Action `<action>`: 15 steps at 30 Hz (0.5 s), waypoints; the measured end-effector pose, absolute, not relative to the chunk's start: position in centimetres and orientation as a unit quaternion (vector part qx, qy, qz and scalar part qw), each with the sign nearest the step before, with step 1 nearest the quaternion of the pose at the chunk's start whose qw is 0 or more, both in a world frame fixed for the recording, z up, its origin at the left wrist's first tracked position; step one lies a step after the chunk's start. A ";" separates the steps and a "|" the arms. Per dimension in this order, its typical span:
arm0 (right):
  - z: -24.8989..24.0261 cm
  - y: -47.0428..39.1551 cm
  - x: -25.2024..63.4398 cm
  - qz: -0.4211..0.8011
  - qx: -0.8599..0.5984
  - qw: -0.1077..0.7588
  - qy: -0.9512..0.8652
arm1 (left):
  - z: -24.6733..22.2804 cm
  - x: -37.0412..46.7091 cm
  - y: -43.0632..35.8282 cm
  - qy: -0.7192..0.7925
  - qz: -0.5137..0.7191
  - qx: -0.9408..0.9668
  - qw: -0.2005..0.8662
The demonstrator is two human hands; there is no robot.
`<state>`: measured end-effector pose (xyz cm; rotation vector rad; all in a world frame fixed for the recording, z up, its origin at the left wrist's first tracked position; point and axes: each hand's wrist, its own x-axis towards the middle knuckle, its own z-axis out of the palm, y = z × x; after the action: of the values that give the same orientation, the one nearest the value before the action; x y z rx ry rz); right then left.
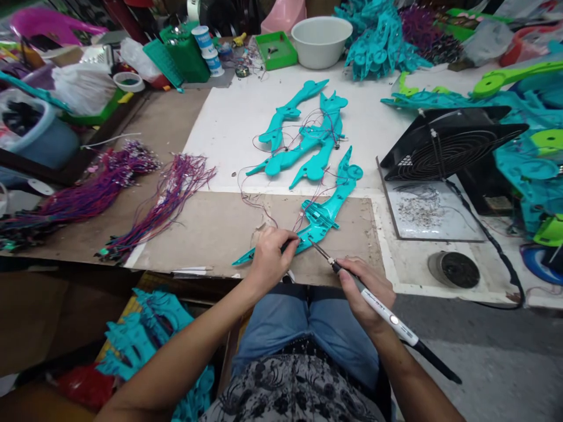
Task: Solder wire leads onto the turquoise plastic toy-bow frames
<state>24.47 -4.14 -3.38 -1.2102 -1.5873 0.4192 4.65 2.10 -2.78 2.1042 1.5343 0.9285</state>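
Note:
My right hand grips a white and grey soldering iron, its tip pointing up and left at a teal plastic part. That long curved part lies at the near side of the bench, with thin dark red wires running over it. Closed in a pinch, my left hand is over the part's lower left portion. A small dark thing shows between thumb and finger, too hidden to name. Beyond lie several more wired teal parts.
Wire bundles lie to the left. At the right are a black fan, a white tile with debris and a round tin. A white basin and a green tray stand at the back.

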 end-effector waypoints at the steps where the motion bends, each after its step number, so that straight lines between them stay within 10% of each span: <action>1: -3.6 -4.2 24.5 0.179 -0.512 0.519 -0.660 | -2.8 4.7 2.1 0.539 0.331 0.752 0.186; 15: -4.3 1.6 20.0 0.223 -0.485 0.489 -0.690 | -2.0 4.1 2.6 0.543 0.332 0.715 0.290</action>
<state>19.99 1.61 -4.35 -1.1784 -1.6768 0.5409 4.06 2.58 -2.00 1.9064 1.4487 0.8853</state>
